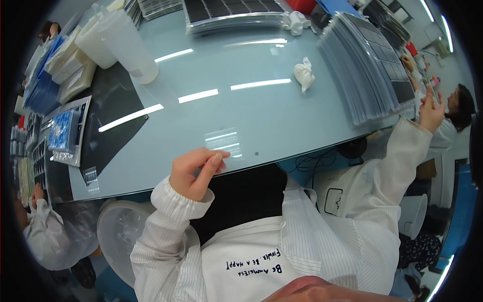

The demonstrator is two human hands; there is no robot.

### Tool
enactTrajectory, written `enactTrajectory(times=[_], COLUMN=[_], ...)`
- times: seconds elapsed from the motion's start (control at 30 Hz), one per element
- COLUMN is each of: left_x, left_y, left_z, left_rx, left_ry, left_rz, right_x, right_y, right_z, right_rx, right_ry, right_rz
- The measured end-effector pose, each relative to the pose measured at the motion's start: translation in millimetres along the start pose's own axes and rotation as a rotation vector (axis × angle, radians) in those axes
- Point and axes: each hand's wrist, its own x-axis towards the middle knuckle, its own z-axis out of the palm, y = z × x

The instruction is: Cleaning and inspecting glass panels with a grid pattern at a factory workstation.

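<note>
Over the front edge of the desk (271,118), the left hand (195,173) curls closed; the right hand (431,111), fingers parted, hovers just beside the clear plastic tray stack (359,75) along the right edge.

From the middle of my glass-topped table (211,118), a far tray stack (236,22) lies at twelve o'clock, a crumpled wad (297,23) just beside its right end; a side tray stack (359,75) lies towards three, with a knotted bag (305,75) inward of it, at two. My right hand (431,111) is at three, beyond that stack; my left hand (195,173) is at six, over the near edge. A plastic container (128,48) stands at ten, a packet (63,131) lies towards nine, and a tub (106,246) sits below the edge at seven
</note>
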Motion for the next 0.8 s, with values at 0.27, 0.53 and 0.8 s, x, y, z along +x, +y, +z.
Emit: enactTrajectory(times=[0.27, 0.53, 0.8], left_x=[5, -3, -7], left_y=[-15, -16, -22], left_z=[-2, -2, -6], left_rx=[0.029, 0.149, 0.088], left_ry=[0.174, 0.237, 0.243], left_rz=[-0.116, 0.000, -0.049], right_x=[-154, -217, -228], right_y=[-142, -188, -177], right_z=[100, 278, 322], right_rx=[0.210, -0.010, -0.287], right_ry=[-0.787, -0.802, -0.749], right_rz=[-0.818, -1.244, -1.128])
